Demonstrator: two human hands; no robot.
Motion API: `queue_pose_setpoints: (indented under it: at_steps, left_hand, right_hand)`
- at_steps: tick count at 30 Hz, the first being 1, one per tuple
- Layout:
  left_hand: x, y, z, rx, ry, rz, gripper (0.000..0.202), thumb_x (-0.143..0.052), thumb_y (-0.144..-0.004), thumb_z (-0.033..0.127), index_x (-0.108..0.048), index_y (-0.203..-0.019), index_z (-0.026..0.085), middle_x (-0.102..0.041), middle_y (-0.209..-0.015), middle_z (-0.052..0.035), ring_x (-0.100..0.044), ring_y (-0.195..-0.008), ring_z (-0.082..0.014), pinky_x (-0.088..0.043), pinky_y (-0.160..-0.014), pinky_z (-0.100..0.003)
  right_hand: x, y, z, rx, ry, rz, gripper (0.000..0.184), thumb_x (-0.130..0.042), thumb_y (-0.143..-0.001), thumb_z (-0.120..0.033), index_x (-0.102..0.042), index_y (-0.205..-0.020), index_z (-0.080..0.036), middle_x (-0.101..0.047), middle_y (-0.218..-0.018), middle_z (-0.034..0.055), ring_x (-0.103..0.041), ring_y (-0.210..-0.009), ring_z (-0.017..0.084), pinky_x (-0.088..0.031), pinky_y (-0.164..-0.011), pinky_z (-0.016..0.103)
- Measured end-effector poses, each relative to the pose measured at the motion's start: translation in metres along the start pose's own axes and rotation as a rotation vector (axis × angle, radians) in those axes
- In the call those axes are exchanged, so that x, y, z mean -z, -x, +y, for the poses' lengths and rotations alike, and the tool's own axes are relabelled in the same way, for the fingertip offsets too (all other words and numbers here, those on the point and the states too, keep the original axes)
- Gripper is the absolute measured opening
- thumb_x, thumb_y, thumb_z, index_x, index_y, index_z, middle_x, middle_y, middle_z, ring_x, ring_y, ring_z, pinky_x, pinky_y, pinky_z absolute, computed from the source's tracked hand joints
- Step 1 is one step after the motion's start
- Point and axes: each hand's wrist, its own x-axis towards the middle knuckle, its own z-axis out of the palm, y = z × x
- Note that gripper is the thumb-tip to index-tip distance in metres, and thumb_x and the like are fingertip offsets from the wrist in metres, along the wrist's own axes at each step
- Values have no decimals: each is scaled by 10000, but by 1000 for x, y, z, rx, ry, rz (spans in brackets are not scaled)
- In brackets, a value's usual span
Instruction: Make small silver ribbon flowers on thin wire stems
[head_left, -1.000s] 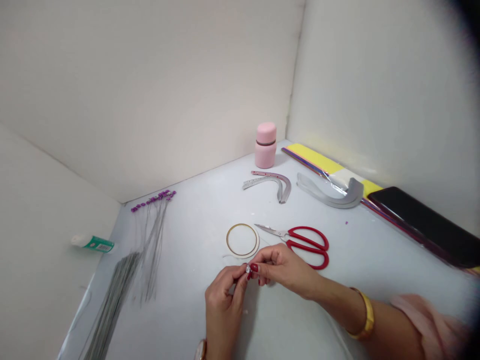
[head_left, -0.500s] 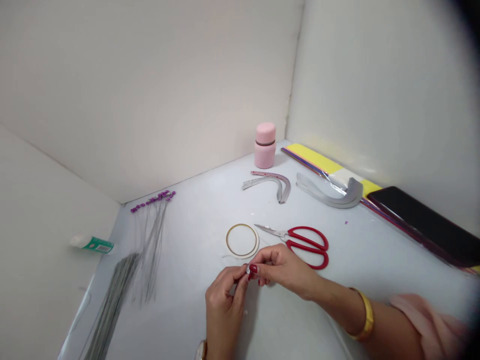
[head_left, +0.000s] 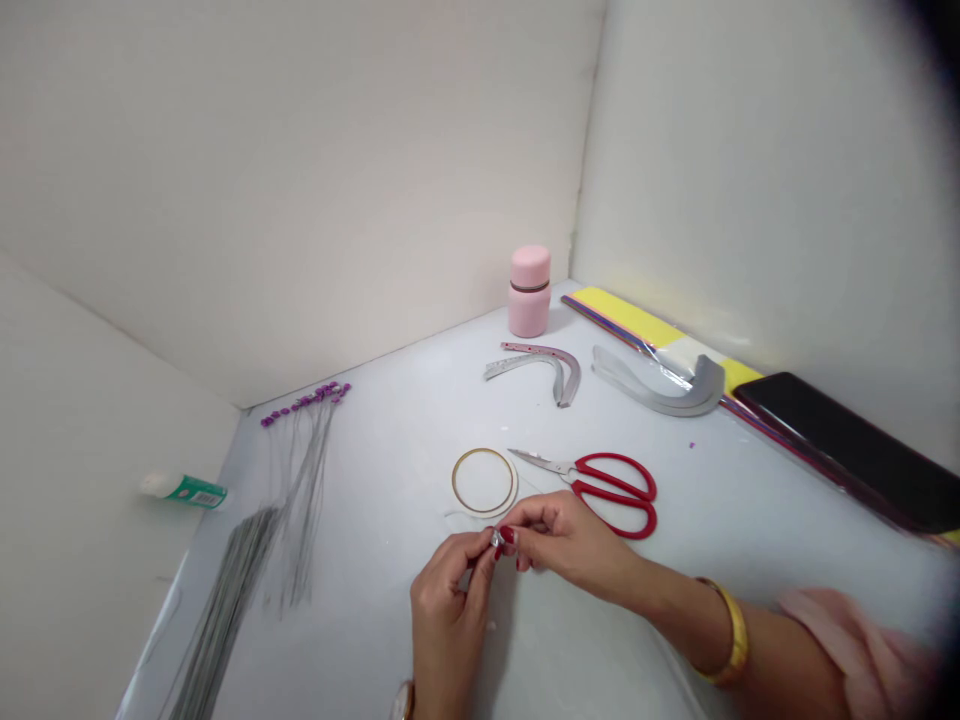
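Observation:
My left hand (head_left: 450, 590) and my right hand (head_left: 570, 540) meet low over the white table (head_left: 390, 450), fingertips pinched together on a tiny shiny bead-like piece (head_left: 496, 539). Both hands are closed round it; its exact nature is too small to tell. Just beyond the fingers lies a thin tape ring (head_left: 484, 481). Red-handled scissors (head_left: 607, 485) lie right beside my right hand, blades pointing left.
A pink jar (head_left: 529, 291) stands in the far corner. Curved rulers (head_left: 551, 365) and a grey curved piece (head_left: 667, 385) lie behind the scissors. Coloured paper strips (head_left: 637, 320) and a dark phone (head_left: 847, 450) line the right wall. Thin wires with purple beads (head_left: 300, 450) and a glue tube (head_left: 184, 488) lie left.

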Motion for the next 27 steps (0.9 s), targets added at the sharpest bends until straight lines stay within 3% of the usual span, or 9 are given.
queue_pose_setpoints:
  at_steps: [2, 8, 14, 18, 23, 27]
  left_hand:
    - [0, 0, 0, 43, 60, 15, 119, -563, -789, 180, -676, -824, 192, -700, -792, -37, -635, -718, -153, -486, -671, -235]
    - [-4, -2, -8, 412, 560, 65, 120, -689, -689, 231, -709, -795, 180, -724, -802, -47, -641, -746, -157, -496, -708, -241]
    - [-7, -3, -13, 468, 787, 51, 183, -713, -670, 254, -691, -814, 143, -713, -693, -39, -643, -626, -124, -510, -648, -247]
    - [-6, -4, -8, 490, 888, 65, 169, -721, -668, 216, -685, -813, 137, -713, -724, -38, -642, -626, -100, -500, -631, -205]
    - [-2, -5, -8, 514, 962, 101, 198, -742, -644, 179, -678, -818, 111, -717, -743, -51, -650, -628, -93, -503, -613, -175]
    - [0, -7, -12, 526, 1007, 164, 239, -749, -636, 189, -669, -856, 137, -716, -754, -25, -652, -648, -76, -509, -627, -146]
  right_hand:
    - [0, 1, 3, 83, 100, 40, 203, -566, -771, -322, -683, -769, -155, -639, -654, 24, -542, -566, 121, -407, -530, 222]
    - [2, 2, 6, 300, 401, 103, 208, -475, -825, -239, -661, -761, -171, -627, -647, 19, -543, -579, 127, -396, -537, 216]
    - [0, 0, 11, 336, 558, 52, 165, -539, -767, -198, -649, -649, -164, -625, -588, 9, -528, -532, 126, -363, -490, 206]
    - [2, 1, 2, 376, 632, 65, 183, -506, -755, -116, -665, -794, -196, -663, -711, -4, -564, -606, 124, -387, -546, 201]
    - [30, 8, -22, 364, 801, 238, 238, -421, -856, -272, -621, -772, -173, -638, -693, 18, -555, -632, 142, -389, -589, 233]
    - [63, 26, -23, 305, 998, 333, 166, -452, -815, -222, -610, -844, -180, -631, -822, 44, -560, -732, 172, -382, -652, 261]
